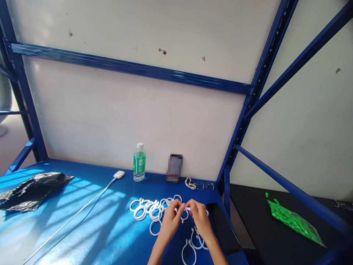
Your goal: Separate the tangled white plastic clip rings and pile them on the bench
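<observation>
My left hand and my right hand meet over the blue table, fingertips pinched together on a small white plastic ring held between them. Several white rings lie in a loose pile just left of the hands. A few more white rings rest on the table below my right wrist.
A green-labelled water bottle stands at the back. A white cable with a plug runs leftward. Black plastic bag at far left. A dark phone lies right of the hands. A green bag sits on the black surface beyond the blue frame.
</observation>
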{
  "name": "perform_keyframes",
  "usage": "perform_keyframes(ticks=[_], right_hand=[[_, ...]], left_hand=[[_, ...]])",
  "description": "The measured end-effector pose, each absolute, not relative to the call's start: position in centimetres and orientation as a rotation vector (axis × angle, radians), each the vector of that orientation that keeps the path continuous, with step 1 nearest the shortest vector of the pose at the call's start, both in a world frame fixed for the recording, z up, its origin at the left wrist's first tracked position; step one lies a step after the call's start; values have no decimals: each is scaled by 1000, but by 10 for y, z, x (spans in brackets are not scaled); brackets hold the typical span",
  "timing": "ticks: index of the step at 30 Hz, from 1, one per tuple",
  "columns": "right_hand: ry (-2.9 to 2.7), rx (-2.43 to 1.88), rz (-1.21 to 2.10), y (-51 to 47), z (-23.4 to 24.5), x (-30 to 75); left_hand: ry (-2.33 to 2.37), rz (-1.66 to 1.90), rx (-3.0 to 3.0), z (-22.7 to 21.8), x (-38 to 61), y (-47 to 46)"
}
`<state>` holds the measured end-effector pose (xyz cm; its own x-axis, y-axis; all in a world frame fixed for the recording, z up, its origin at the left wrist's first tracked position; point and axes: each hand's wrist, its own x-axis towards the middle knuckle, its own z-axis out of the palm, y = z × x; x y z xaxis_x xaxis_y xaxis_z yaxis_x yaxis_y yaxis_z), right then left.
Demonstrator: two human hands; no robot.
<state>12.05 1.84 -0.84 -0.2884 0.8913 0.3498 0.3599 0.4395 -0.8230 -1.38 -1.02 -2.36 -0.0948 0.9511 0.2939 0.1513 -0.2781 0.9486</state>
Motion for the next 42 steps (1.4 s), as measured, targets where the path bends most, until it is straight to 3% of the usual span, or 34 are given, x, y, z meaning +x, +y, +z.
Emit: perform_keyframes(ticks=[25, 29, 36, 42], right_hand=[[-1823, -1030, 770, 14, -4, 116], [-1806, -1114, 661, 18, -2, 122], [-2001, -1651, 43, 34, -11, 149], [-2216, -1803, 21, 31, -15, 152]], left_hand=[[1113, 1412, 1355, -18, -16, -11], [1363, 1472, 1467, -26, -18, -7], [2050, 1452, 1807, -37, -24, -7], [2358, 1131, 1966, -46, -26, -5]])
